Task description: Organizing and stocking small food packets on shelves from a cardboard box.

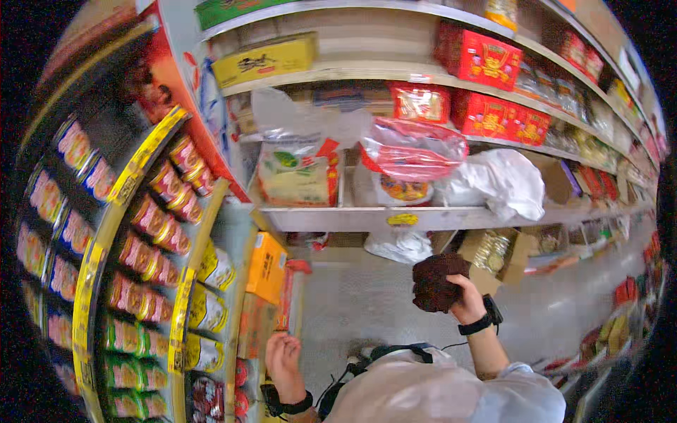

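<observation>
My right hand [465, 299] is shut on a crumpled dark brown cloth [440, 283], held over the aisle floor in front of the shelves. At the lower middle, my left hand [284, 359] hangs with its fingers loosely curled, near an orange box [266, 268] and the brown cartons at the end of the left rack; it appears to hold nothing. Beyond both hands, the low shelf [338, 219] carries a clear bag with green and red print [296, 174], a red-and-clear plastic bag [410, 148] and a white plastic bag [508, 180].
Cans [153, 222] and yellow packs [203, 351] fill the rack on my left. Red gift boxes [489, 59] and a yellow box [264, 59] stand on the upper shelves. An open carton [510, 267] and another white bag [399, 246] lie below the low shelf. More goods line the right side.
</observation>
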The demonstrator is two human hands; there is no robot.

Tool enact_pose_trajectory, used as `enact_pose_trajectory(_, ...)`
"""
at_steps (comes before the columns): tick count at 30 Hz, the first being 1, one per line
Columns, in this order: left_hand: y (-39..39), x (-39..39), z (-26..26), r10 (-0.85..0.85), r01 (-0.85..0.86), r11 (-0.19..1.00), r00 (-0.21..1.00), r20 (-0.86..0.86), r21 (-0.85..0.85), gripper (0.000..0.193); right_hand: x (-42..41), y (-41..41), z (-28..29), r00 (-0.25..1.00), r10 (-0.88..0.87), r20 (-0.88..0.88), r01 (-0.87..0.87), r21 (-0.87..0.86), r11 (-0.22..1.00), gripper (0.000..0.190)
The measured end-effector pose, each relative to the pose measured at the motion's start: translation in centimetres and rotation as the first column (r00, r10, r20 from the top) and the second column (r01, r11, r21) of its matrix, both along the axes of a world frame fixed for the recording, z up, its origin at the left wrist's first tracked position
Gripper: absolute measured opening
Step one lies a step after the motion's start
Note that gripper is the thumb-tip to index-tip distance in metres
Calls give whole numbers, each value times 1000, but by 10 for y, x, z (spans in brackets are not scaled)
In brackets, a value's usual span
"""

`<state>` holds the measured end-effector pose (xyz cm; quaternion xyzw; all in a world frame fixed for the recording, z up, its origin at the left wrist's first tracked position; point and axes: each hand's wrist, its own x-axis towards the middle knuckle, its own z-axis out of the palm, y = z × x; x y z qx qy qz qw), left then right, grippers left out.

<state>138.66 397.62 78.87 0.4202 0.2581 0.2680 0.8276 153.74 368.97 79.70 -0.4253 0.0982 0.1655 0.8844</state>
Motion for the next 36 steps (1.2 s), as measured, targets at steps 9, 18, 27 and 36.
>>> enact_pose_trajectory(9, -32, 79, -22, -365, 371, 929, 921, 133, -17, 16, -61, -91, 14, 864, -494, 100, 488, 76, 869, 34)
enact_pose_trajectory(18, -131, 133, -15, -421, 422, 904, 907, -21, 68, 17, 6, -195, -23, 812, -578, 80, 583, -80, 808, 29)
enact_pose_trajectory(27, -297, 247, -15, -461, 467, 881, 883, -95, 71, 15, 129, -337, -27, 869, -495, 23, 494, 16, 869, 27)
enact_pose_trajectory(36, -389, 333, -27, -547, 552, 817, 833, -80, 165, 13, 158, -427, -29, 785, -614, 75, 617, -22, 786, 30)
